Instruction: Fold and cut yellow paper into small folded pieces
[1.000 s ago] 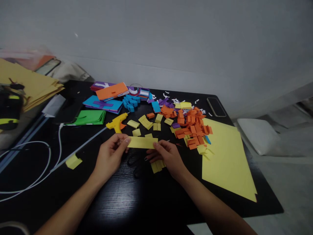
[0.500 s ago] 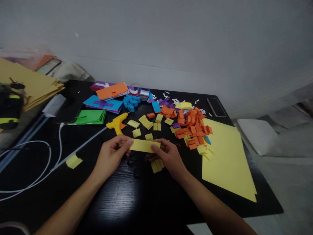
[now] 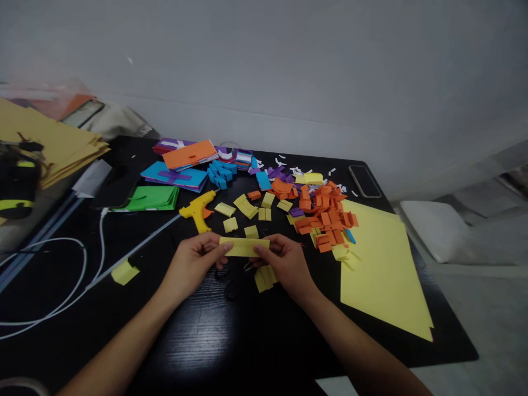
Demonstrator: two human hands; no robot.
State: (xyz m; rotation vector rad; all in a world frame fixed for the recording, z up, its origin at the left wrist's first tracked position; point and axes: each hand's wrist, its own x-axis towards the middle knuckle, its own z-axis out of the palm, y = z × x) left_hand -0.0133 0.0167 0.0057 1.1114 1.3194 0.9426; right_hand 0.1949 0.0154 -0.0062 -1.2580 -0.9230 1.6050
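Note:
A yellow paper strip (image 3: 243, 248) is stretched level between my two hands above the black table, with a crease along its upper part. My left hand (image 3: 202, 254) pinches its left end, thumb on the near face. At the other end my right hand (image 3: 280, 257) grips it the same way. Dark-handled scissors (image 3: 233, 278) lie on the table below the strip, partly hidden. By my right fingers rests a folded yellow paper piece (image 3: 265, 278). Just beyond my left hand is a yellow glue gun (image 3: 198, 211).
Folded orange pieces (image 3: 328, 214) lie heaped right of several small yellow ones. Large yellow sheets (image 3: 383, 269) cover the table's right side, near a phone (image 3: 365, 181). Green paper (image 3: 152, 197) and blue paper (image 3: 175, 175) are stacked back left. A white cable (image 3: 84, 264) loops at left.
The far edge of the yellow strip now shows a fold line along its length. My left hand has shifted slightly right and nearer to me; the right hand stays almost in place.

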